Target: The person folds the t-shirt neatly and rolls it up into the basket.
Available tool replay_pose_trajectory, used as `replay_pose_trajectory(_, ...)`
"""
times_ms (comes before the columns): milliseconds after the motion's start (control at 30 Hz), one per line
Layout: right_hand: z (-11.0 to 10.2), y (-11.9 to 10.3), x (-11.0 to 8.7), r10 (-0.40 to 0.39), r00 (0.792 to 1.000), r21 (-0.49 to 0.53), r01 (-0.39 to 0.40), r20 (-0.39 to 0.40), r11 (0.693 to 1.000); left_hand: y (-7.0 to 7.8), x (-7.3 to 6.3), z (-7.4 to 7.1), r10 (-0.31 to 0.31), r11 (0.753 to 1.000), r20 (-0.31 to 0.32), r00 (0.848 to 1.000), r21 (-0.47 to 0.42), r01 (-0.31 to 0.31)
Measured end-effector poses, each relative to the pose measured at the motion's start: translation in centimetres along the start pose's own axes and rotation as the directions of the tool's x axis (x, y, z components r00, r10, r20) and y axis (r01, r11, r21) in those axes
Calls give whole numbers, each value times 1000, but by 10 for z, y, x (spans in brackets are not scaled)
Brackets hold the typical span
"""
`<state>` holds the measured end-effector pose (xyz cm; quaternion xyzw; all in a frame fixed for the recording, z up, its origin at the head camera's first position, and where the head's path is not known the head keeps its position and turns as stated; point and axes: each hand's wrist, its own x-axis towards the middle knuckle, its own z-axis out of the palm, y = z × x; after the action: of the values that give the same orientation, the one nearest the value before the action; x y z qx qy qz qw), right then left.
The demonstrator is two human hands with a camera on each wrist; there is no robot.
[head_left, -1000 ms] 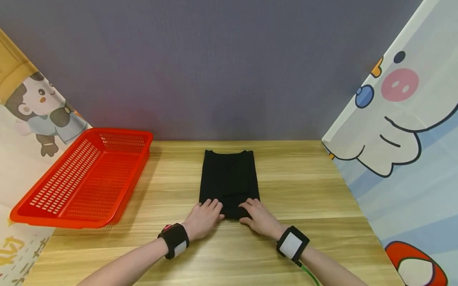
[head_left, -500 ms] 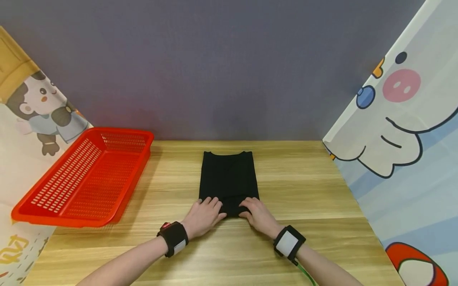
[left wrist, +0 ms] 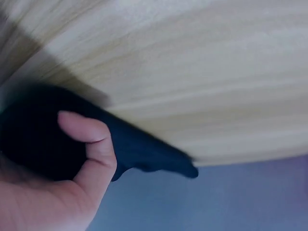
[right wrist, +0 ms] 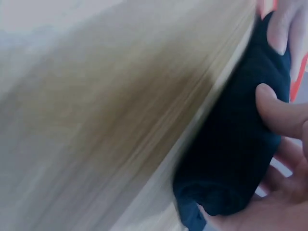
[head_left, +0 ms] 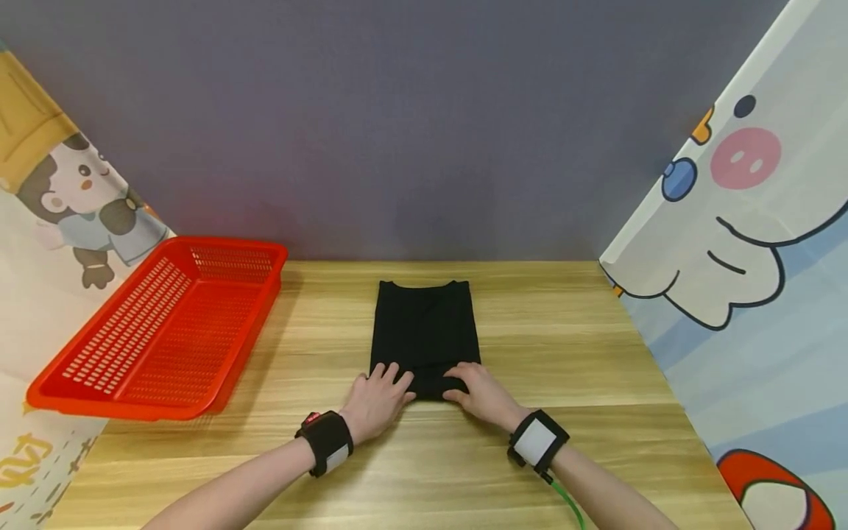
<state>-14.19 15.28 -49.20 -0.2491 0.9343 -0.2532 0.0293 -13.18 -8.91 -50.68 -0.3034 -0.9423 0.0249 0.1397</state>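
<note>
A black shirt [head_left: 424,324], folded into a narrow panel, lies on the wooden table with its curved neckline at the far end. Its near end is rolled up; the right wrist view shows the spiral end of that roll [right wrist: 224,149]. My left hand [head_left: 379,401] grips the roll's left part, its bent thumb [left wrist: 98,151] lying against the cloth. At the right part my right hand [head_left: 486,396] holds the roll between thumb and fingers. The fingers partly cover the roll's two ends in the head view.
A red plastic basket [head_left: 199,331] with slotted sides stands on the left of the table [head_left: 563,471]. A grey panel [head_left: 424,132] rises behind the table, and printed cartoon sheets [head_left: 748,243] flank both sides. A green cable [head_left: 568,504] hangs from the right wristband.
The near edge of the shirt has moved slightly away from me as it is rolled, with both hands shifting forward a little. The basket keeps its place on the table.
</note>
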Motion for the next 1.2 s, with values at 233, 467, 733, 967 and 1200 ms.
replay_pose_trajectory(233,4,-8,-10,-72,989,-234,40,-130,971,-3,11,-1,-49,991,53,997,-126,55)
replay_pose_trajectory(467,9,-7,-8,-87,983,-272,39,-164,962,-4,17,4,-70,983,83,994,-163,83)
replay_pose_trajectory(733,11,1,0,-110,975,-233,64,-194,970,-4,20,6,-95,981,92,991,-161,109)
replay_pose_trajectory(967,2,6,12,-53,995,-77,47,-83,996,4,18,0,-118,992,-49,992,46,120)
replay_pose_trajectory(1200,-6,3,18,53,999,-48,-52,13,997,14,20,-6,-180,984,61,982,23,179)
